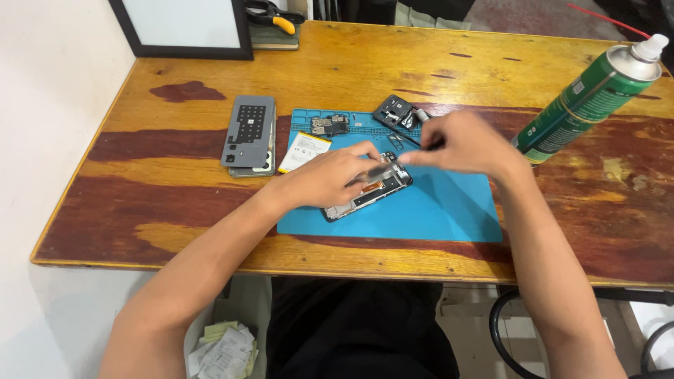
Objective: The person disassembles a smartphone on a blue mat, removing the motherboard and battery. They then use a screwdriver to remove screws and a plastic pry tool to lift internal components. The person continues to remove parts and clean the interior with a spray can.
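An opened phone frame (372, 193) lies slanted on a blue work mat (435, 210). My left hand (330, 175) rests on it, fingers pinching a small grey strip at its upper end. My right hand (460, 144) hovers just right of the phone's top, blurred, gripping a thin dark tool (411, 138) that points left. The fingers of the two hands almost meet above the phone.
On the mat's far edge lie a circuit board (330, 125), a white-yellow battery (304, 151) and a black plastic cover (395, 112). A grey back cover (248, 130) sits on the wooden table at left. A green spray can (590, 95) stands tilted at right. A framed panel (186, 27) is far left.
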